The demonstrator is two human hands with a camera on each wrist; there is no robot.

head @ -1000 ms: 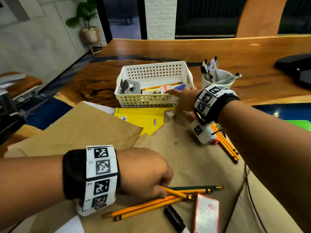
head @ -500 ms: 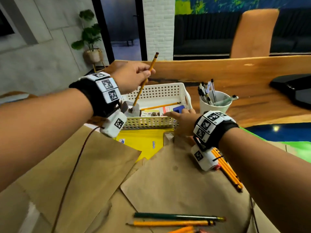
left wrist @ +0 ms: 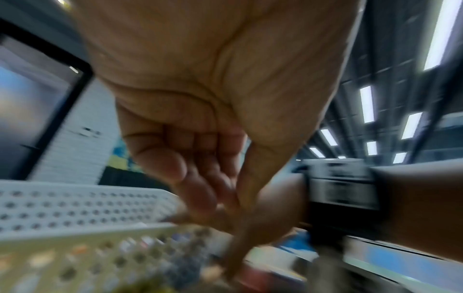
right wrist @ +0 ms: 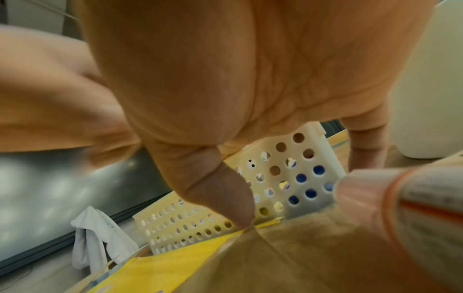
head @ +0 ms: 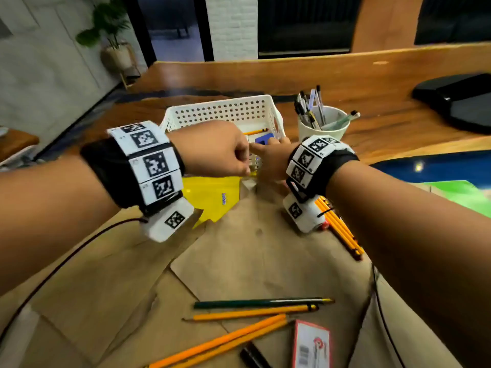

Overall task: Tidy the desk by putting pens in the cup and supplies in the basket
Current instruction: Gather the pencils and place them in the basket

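Note:
The white perforated basket [head: 212, 112] stands mid-desk, with a yellow pencil [head: 256, 132] and a blue item [head: 264, 139] inside. My left hand [head: 239, 160] hovers over its near rim, fingers loosely curled, and in the blurred left wrist view it [left wrist: 215, 190] holds nothing. My right hand [head: 276, 155] grips the basket's near right corner [right wrist: 288, 174], thumb down in front, fingers over the rim. The white cup [head: 324, 128] of pens stands right of the basket. Loose pencils [head: 255, 313] and a green one [head: 263, 303] lie near me; more pencils [head: 340, 229] lie under my right wrist.
Brown envelopes [head: 265, 256] and a yellow envelope [head: 212, 197] cover the near desk. A black marker [head: 252, 357] and a red-edged card pack [head: 312, 343] lie at the front edge. A black device [head: 457, 102] sits far right. Cables trail from both wrists.
My left hand picked a pencil off the paper, lifted it over the basket, then came down to the near rim and no longer holds it. The right hand stayed at the basket corner.

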